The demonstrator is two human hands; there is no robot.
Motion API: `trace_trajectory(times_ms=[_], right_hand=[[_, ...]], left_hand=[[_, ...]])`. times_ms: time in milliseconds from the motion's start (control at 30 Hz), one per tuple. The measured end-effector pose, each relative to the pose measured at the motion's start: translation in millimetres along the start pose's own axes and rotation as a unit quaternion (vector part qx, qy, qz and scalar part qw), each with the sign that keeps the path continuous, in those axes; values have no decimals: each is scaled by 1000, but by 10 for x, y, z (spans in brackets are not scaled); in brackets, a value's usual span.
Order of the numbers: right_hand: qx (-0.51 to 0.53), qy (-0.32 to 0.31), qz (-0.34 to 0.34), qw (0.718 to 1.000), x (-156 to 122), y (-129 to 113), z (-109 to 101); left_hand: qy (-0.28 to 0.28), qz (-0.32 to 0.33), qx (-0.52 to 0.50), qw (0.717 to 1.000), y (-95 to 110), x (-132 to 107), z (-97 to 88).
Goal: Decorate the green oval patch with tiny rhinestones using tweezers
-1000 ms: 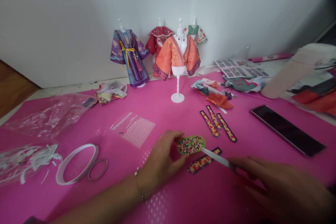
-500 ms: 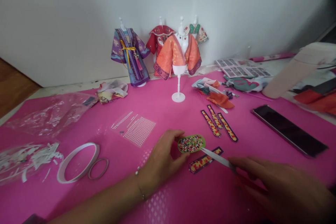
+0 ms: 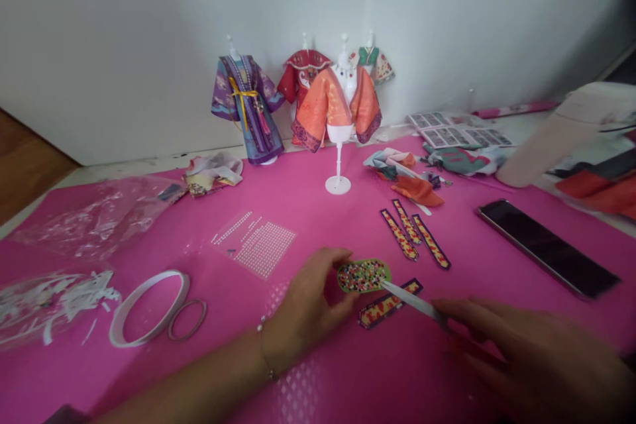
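My left hand (image 3: 305, 308) grips a small green oval tray (image 3: 388, 273) by its left end, thumb and fingers on either side. Many tiny coloured beads (image 3: 362, 275) fill it. Between the fingers of my right hand (image 3: 517, 338) are slim white tweezers (image 3: 415, 301), their tip at the tray's right edge; whether the tip pinches a bead is too small to tell. Under the tweezers lies a patterned yellow-and-red strip with a dark border (image 3: 380, 310). Three similar strips (image 3: 405, 235) lie behind. An orange doll jacket (image 3: 318, 106) hangs on a white mini mannequin (image 3: 338, 185) at the back.
Left are a sheet of stick-on pearls (image 3: 265, 248), a white tape roll (image 3: 116, 328), a thin ring (image 3: 171, 328) and plastic bags (image 3: 94, 218). Right are fabric scraps (image 3: 412, 179), a phone (image 3: 546, 248) and a tall pale bottle (image 3: 551, 136). More dressed mannequins (image 3: 253, 112) stand by the wall.
The tray and my left hand sit very slightly lower in view. The tweezers' tip stays at the tray's right edge; little else differs.
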State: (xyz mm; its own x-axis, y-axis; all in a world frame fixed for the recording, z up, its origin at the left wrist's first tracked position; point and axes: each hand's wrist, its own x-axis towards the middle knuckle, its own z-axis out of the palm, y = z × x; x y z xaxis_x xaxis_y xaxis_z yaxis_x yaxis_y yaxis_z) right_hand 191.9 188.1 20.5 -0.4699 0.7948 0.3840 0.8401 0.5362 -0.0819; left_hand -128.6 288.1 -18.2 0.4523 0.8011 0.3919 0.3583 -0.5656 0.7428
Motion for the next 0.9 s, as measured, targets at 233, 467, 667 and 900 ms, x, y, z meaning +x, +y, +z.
trace_trajectory(times_ms=[233, 467, 667, 900], right_hand=[[-15, -14, -17, 1000, -40, 31, 10], [-35, -22, -34, 999, -141, 26, 32], [-22, -26, -35, 999, -84, -15, 23], [-9, -5, -39, 999, -36, -51, 20]], left_hand=[[-19, 55, -11, 998, 30, -9, -13], [-38, 107, -27, 993, 108, -9, -20], [-44, 123, -26, 991, 83, -18, -18], [-55, 126, -21, 990, 109, -7, -33]])
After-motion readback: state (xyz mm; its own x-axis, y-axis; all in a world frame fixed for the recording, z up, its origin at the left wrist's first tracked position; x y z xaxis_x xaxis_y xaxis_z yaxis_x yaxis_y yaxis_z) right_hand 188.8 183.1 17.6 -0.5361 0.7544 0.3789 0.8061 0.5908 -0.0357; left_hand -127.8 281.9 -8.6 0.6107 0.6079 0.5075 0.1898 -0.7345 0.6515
